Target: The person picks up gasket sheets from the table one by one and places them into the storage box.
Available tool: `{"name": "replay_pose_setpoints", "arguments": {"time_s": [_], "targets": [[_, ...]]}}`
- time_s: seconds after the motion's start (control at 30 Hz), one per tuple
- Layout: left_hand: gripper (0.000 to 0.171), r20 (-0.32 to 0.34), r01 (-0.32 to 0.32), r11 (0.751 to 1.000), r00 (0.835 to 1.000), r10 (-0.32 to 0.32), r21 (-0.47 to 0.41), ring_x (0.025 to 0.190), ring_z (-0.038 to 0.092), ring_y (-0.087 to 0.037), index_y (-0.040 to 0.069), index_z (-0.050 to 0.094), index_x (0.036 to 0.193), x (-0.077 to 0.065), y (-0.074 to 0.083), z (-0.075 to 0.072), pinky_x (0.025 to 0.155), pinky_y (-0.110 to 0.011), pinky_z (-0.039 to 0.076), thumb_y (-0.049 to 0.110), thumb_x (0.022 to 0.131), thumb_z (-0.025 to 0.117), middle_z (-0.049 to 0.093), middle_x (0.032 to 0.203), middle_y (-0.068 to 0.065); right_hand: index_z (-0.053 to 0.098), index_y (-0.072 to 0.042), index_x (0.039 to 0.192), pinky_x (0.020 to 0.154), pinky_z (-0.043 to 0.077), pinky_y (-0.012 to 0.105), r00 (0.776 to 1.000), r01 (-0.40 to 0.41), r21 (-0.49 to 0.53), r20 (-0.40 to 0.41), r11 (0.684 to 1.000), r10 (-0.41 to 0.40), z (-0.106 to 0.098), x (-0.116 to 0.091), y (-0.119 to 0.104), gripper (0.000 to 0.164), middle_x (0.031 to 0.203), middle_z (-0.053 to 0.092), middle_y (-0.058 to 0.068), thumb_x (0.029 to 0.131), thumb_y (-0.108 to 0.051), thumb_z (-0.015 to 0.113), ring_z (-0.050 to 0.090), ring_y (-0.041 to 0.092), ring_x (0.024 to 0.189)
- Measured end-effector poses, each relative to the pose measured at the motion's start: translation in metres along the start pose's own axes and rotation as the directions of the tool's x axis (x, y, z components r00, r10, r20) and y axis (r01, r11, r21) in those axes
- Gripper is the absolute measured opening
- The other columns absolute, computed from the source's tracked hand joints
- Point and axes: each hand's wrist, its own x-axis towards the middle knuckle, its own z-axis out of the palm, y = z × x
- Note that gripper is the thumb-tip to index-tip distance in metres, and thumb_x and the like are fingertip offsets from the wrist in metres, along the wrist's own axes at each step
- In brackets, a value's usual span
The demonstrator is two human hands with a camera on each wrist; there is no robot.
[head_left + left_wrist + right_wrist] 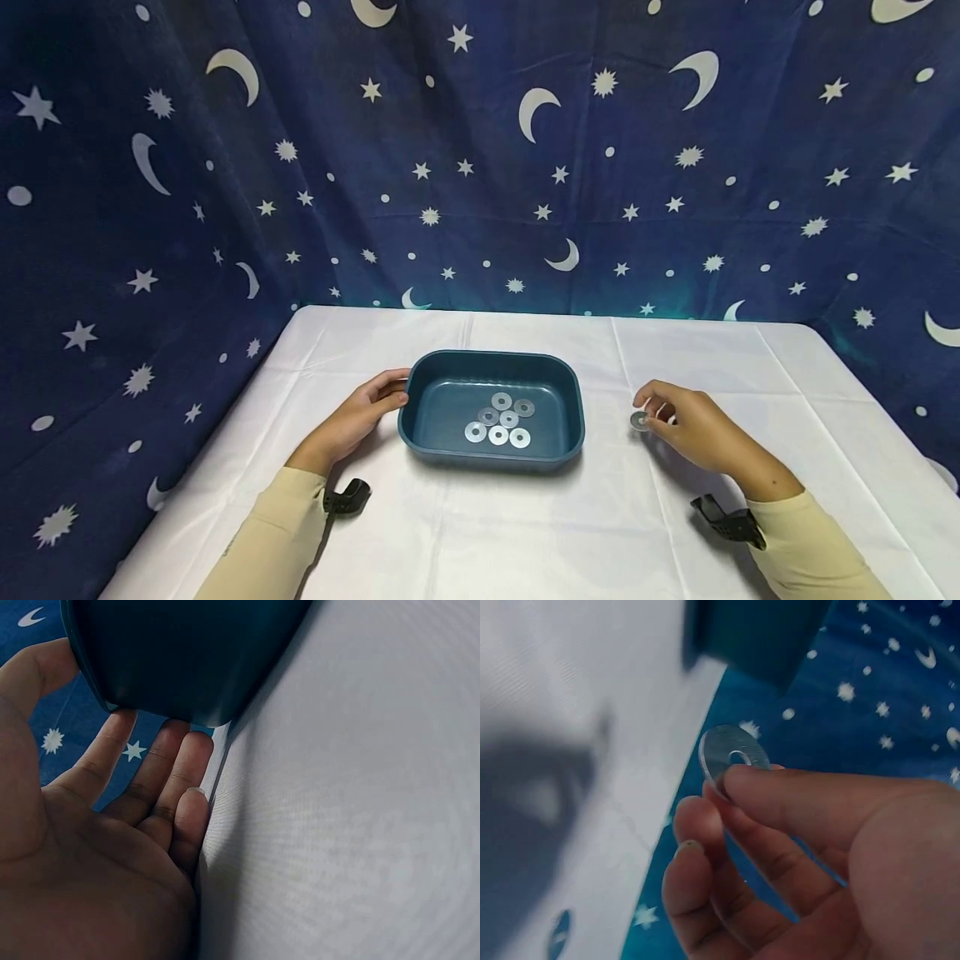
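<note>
A dark teal rectangular bin point(491, 457) stands on the white table, with several flat metal washers point(498, 435) lying on its floor. At the bin's left end is my left hand point(358, 421); its thumb and extended fingertips touch the outer wall and rim. My right hand point(693, 429), to the right of the bin and apart from it, pinches a single washer point(733, 750) between thumb and fingers. In the right wrist view, its centre hole shows above the thumb tip. A small grey oval point(559, 934), blurred, lies on the cloth at that view's lower left.
The table point(540, 533) has a creased white cloth over it. Behind it and on the left hangs a dark blue curtain point(495, 242) with white stars and moons. Black wrist mounts point(348, 497) sit on both sleeves.
</note>
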Motion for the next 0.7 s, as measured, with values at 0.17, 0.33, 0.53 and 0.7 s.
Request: {"name": "replay_pose_setpoints", "arguments": {"time_s": [0.17,0.33,0.53,0.7], "targets": [[0.054,0.0,-0.003,1.0,1.0,0.003,0.006,0.13,0.05,-0.019,0.005,0.04,0.15,0.0,0.002,0.0,0.109,-0.029,0.041,0.024,0.102,0.059,0.049,0.146,-0.021,0.066,-0.014,0.1,0.062,0.047,0.023,0.995,0.096,0.016,-0.043,0.995,-0.095,-0.006,0.009,-0.025,0.02,0.078,0.064,-0.005,0.089,0.001,0.07,0.055,0.001,0.071],[0.054,0.009,-0.013,1.0,1.0,0.013,0.002,0.13,0.049,-0.018,0.005,0.04,0.15,0.0,0.0,-0.001,0.108,-0.028,0.042,0.024,0.102,0.058,0.049,0.146,-0.021,0.069,-0.016,0.096,0.063,0.048,0.022,0.986,0.157,0.022,-0.056,0.987,-0.155,-0.006,0.021,-0.048,0.019,0.075,0.062,-0.01,0.088,0.0,0.072,0.055,0.001,0.072],[0.054,0.003,-0.013,1.0,1.0,0.013,0.001,0.129,0.051,-0.017,0.005,0.041,0.149,0.001,-0.002,-0.001,0.112,-0.037,0.04,0.023,0.102,0.059,0.05,0.145,-0.021,0.07,-0.014,0.097,0.064,0.049,0.022,0.985,0.169,0.051,-0.036,0.984,-0.167,0.006,0.035,-0.068,0.018,0.079,0.066,-0.005,0.089,0.003,0.068,0.056,0.004,0.073],[0.054,0.005,-0.013,1.0,1.0,0.013,-0.004,0.133,0.048,-0.024,0.006,0.04,0.15,0.002,-0.002,-0.001,0.114,-0.044,0.037,0.024,0.102,0.059,0.049,0.146,-0.021,0.07,-0.015,0.097,0.067,0.051,0.023,0.982,0.189,0.088,-0.017,0.978,-0.188,0.019,0.043,-0.08,0.018,0.081,0.067,-0.003,0.091,0.002,0.067,0.057,0.005,0.075]]}}
